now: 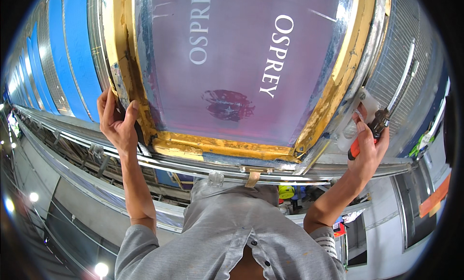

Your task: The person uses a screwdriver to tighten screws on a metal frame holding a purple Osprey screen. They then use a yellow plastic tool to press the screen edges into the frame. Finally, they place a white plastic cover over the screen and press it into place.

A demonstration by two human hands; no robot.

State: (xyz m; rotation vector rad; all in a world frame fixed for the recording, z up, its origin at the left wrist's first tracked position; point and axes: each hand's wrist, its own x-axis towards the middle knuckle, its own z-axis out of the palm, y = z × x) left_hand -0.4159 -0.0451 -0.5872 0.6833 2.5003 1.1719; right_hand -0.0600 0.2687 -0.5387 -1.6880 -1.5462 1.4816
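A wooden-yellow, paint-stained screen-printing frame (200,145) lies in front of me, its purplish mesh (222,82) bearing white lettering and a dark smudged emblem. My left hand (117,116) grips the frame's left side near the lower corner, fingers at the outer edge and thumb on the inner side. Beyond the frame's right side, my right hand (369,144) is closed on a hand tool (379,123) with an orange and black handle, its exact kind unclear. Its thumb and forefinger come together beside a translucent plastic piece (346,136); whether they pinch it is hard to see.
Blue panels (72,53) line the long table on the left. A metal rail (309,177) runs along the near edge, with a small brass-coloured bracket (252,178). Ribbed surface (396,53) and a green-handled tool (425,140) are at right.
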